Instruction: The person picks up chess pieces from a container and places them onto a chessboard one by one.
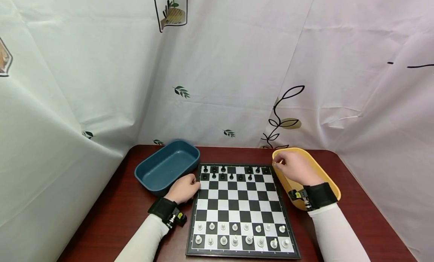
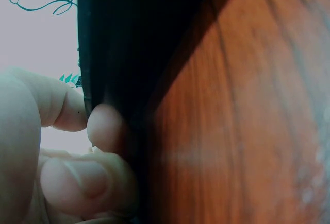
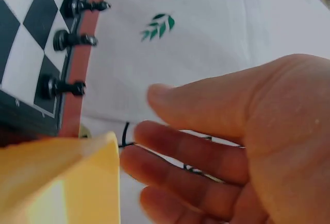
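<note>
A chessboard point(image 1: 241, 205) lies on the table with several black pieces point(image 1: 231, 176) in two rows at the far end and white pieces point(image 1: 235, 239) in two rows at the near end. Gaps show among the black pieces. My left hand point(image 1: 183, 188) rests at the board's left side with its fingers loosely bent; in the left wrist view fingertips point(image 2: 105, 126) touch the board's edge. Over the far end of a yellow tub point(image 1: 323, 171) is my right hand point(image 1: 296, 166), thumb and fingers relaxed and apart, holding nothing in the right wrist view.
A dark blue tub point(image 1: 166, 168) stands behind my left hand, close to the board's far left corner. The dark red wooden table point(image 1: 108, 213) ends at a white patterned cloth point(image 1: 217, 73) hanging behind it and along both sides.
</note>
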`<state>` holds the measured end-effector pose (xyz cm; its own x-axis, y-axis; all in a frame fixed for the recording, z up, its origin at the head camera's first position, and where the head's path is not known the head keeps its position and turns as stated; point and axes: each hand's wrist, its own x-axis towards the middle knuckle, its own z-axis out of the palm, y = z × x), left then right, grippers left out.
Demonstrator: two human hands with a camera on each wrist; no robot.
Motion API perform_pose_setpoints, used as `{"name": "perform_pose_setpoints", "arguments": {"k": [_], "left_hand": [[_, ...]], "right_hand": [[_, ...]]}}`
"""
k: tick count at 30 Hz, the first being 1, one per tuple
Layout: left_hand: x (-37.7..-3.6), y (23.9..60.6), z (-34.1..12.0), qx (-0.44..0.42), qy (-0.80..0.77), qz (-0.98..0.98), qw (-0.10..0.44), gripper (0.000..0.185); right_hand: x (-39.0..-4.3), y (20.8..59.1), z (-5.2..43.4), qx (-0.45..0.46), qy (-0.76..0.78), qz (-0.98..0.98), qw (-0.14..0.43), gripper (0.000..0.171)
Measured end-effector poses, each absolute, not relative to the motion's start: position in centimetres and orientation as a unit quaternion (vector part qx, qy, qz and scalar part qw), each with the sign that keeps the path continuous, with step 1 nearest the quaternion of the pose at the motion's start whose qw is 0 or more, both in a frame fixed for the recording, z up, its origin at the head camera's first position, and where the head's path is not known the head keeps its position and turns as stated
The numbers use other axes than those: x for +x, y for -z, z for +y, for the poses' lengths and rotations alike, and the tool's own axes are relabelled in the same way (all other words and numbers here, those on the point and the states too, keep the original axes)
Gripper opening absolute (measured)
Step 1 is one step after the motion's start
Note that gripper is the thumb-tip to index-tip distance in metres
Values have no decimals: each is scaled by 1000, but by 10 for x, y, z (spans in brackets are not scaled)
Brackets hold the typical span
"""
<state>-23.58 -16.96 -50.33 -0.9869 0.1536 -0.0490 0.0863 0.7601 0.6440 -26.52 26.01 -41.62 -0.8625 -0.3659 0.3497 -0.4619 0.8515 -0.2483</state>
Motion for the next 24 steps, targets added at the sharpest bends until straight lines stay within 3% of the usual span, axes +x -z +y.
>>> {"name": "perform_pose_setpoints", "arguments": {"k": [10, 19, 24], "left_hand": [[-235, 503, -170, 61, -344, 935, 56, 23], [-235, 501, -169, 60, -349, 934, 58, 24], [-234, 501, -169, 60, -352, 933, 56, 23]], "right_hand": [[-262, 415, 284, 193, -182, -962, 66, 13], [-259, 413, 303, 133, -189, -970, -70, 22], [-260, 420, 314, 113, -202, -968, -98, 25]]}}
